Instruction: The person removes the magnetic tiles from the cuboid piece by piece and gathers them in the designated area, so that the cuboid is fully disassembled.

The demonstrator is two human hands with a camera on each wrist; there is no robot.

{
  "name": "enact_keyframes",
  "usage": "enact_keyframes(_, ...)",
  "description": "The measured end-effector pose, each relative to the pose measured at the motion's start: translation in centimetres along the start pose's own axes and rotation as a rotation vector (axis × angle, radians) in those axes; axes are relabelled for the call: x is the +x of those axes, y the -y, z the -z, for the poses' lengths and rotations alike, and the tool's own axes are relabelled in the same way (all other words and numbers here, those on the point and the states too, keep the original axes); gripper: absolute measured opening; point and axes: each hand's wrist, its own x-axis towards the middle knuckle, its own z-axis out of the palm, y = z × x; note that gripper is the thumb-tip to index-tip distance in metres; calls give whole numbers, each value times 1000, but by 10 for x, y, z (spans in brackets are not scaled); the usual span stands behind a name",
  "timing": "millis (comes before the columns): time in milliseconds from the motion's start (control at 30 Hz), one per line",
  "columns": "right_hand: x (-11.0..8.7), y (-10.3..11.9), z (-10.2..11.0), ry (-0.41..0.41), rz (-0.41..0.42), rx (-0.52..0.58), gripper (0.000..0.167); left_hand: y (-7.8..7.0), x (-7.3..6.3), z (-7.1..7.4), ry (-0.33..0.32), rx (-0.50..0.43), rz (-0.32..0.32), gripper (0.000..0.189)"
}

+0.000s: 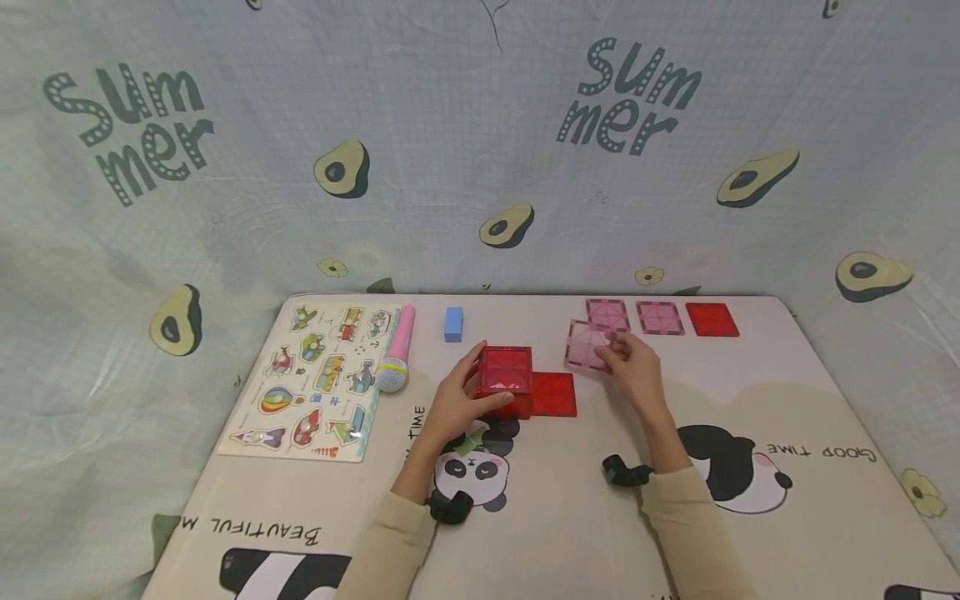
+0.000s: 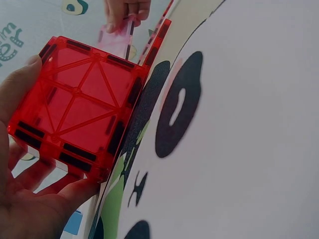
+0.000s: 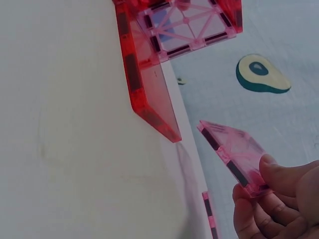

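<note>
My left hand [image 1: 452,407] grips a box of red magnetic tiles [image 1: 505,368] standing on the table, thumb on its near side and fingers around the left. One face of the box is a pink tile [image 3: 192,27], which shows in the right wrist view. Flat against the box's right foot lies a red square tile [image 1: 556,395]. Off to the right, my right hand [image 1: 636,371] pinches a pink square tile [image 1: 584,343] by its edge between thumb and fingers. It is held raised and tilted, apart from the box.
Along the back right lie two pink tiles [image 1: 661,317] [image 1: 607,312] and a red tile [image 1: 712,319]. A blue block [image 1: 453,324] stands behind the left hand. Farther left are a pink toy microphone [image 1: 397,354] and a picture puzzle board [image 1: 307,383]. A patterned cloth [image 1: 420,150] hangs behind the table.
</note>
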Motion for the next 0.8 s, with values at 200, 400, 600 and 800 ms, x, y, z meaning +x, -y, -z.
enact_keyframes(200,-3,-4,4,-10,-48,20,45,1,2,0,6,-1,2,95)
enact_keyframes(400,-2,-10,8,-46,-39,10,44,2,2,0,8,5,1,94)
enact_keyframes(600,0,-18,13,-50,-77,-6,45,1,1,0,4,4,1,96)
enact_keyframes(800,0,-23,20,-43,-100,-54,47,1,1,0,3,2,2,96)
